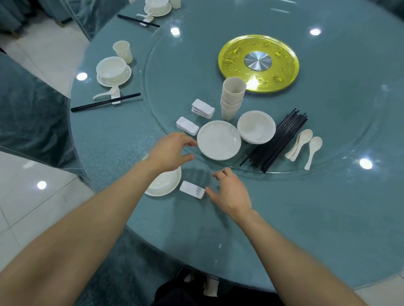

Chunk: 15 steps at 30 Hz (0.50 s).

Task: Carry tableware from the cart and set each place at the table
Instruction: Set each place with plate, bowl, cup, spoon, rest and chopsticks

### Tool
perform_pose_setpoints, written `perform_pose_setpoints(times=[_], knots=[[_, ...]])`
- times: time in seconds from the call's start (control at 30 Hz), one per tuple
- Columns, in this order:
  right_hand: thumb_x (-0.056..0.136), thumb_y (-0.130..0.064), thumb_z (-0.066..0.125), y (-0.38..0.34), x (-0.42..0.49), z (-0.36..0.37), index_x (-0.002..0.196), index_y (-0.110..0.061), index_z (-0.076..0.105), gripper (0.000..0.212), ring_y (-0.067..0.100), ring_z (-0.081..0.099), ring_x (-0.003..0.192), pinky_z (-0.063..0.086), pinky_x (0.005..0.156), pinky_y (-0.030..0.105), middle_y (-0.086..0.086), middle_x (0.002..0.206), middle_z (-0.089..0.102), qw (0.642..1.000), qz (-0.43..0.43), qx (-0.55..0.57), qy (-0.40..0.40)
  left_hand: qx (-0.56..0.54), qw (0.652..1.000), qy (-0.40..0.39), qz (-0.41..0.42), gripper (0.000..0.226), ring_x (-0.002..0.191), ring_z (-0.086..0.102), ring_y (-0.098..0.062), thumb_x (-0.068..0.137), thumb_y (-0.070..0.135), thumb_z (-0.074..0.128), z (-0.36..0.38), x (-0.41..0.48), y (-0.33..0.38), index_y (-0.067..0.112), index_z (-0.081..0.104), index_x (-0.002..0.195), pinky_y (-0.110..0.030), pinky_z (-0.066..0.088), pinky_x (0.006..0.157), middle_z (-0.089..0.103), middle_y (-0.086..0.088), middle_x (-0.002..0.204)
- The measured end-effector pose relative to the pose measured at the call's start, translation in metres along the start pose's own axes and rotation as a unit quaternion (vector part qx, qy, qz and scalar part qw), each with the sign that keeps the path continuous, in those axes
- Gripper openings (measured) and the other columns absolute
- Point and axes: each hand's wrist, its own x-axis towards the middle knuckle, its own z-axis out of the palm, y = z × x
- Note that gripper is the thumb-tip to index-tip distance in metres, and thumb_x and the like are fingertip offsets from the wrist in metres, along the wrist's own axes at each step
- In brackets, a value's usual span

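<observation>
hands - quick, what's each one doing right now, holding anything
Left hand: open, empty, fingers spread beside the white plate.
Right hand: open, empty, fingertips at the end of the white chopstick rest; contact cannot be told.

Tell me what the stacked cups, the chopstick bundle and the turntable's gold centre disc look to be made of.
Stacked cups: matte cream, probably melamine or plastic; little glare.
Chopstick bundle: black, smooth, likely plastic or lacquered wood; cannot tell which.
Gold centre disc: shiny embossed gold metal or foil with a brushed steel hub.
</observation>
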Motion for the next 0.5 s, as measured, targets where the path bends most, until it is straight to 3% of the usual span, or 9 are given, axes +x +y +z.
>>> perform_pose_setpoints(times=[0.33, 0.5], knots=[[0.097, -0.028, 0.059, 0.073, -0.009, -0.06, 0.122, -0.018, 0.07, 0.028, 0.027, 0.068, 0.095, 0.056, 0.084, 0.042, 0.0, 0.118, 0.059, 0.994, 0.068, -0.006, 0.088, -0.013, 0.999, -0.036, -0.034, 0.015, 0.08, 0.065, -0.007, 0.092, 0.038, 0.074, 0.047, 0.038, 0.078, 0.034, 0.076, 0.106, -0.033, 0.057, 0.083, 0.072, 0.019, 0.09], [0.096, -0.025, 0.059, 0.112, -0.01, -0.08, 0.118, -0.016, 0.071, 0.026, 0.03, 0.068, 0.094, 0.057, 0.083, 0.043, 0.003, 0.114, 0.062, 0.985, 0.118, 0.01, 0.124, 0.008, 0.998, -0.053, -0.035, 0.011, 0.087, 0.07, -0.013, 0.091, 0.039, 0.074, 0.084, 0.048, 0.123, 0.032, 0.077, 0.098, -0.035, 0.058, 0.083, 0.076, 0.015, 0.089]])
